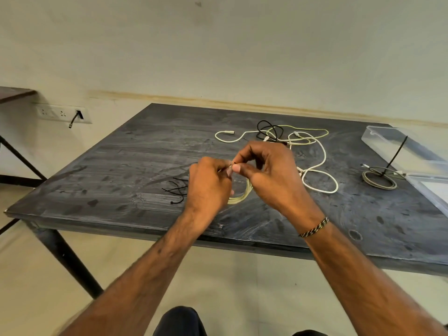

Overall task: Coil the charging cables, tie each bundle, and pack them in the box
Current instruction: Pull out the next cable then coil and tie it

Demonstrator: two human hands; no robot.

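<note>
Between both hands (231,170), coiled pale cable (240,196).

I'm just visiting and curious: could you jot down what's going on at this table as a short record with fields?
Activity: a person is tying a coiled cable
Left hand: pinches a thin black tie at the coil
Right hand: pinches the same tie
Held bundle: pale coiled cable, hanging below the hands
Spare ties: black ties on the dark table, left of the hands
Waiting: loose tangled cables, white and black, behind the hands
Done: grey tied coil beside the clear box
</note>
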